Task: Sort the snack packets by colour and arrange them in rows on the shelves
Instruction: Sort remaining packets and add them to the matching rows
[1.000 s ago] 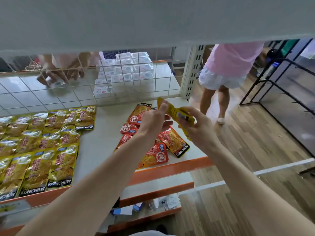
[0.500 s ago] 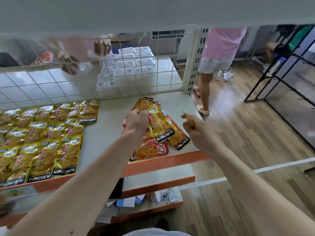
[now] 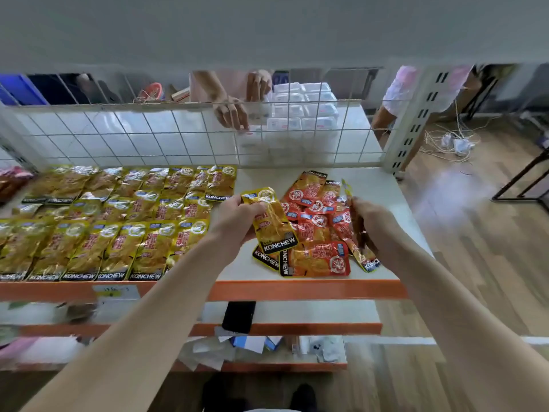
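My left hand (image 3: 234, 217) grips a yellow KONCHEW packet (image 3: 271, 223) by its upper edge, just above the shelf. My right hand (image 3: 367, 218) pinches a second packet (image 3: 347, 190), seen edge-on with a yellow top. Between and under both hands lies a loose pile of red packets (image 3: 315, 230) on the white shelf (image 3: 383, 200). Rows of yellow packets (image 3: 118, 221) cover the shelf's left part, overlapping like tiles.
A white wire grid (image 3: 178, 135) backs the shelf; behind it another person's hands (image 3: 234, 114) touch stacked clear boxes (image 3: 300, 114). A second person stands at the upright post (image 3: 416, 120). Lower shelves hold a black phone (image 3: 239, 316) and papers. Wooden floor lies to the right.
The yellow packet passed from my right hand to my left and moved left, towards the yellow rows. My right hand now holds another packet above the red pile. The view tilted down.
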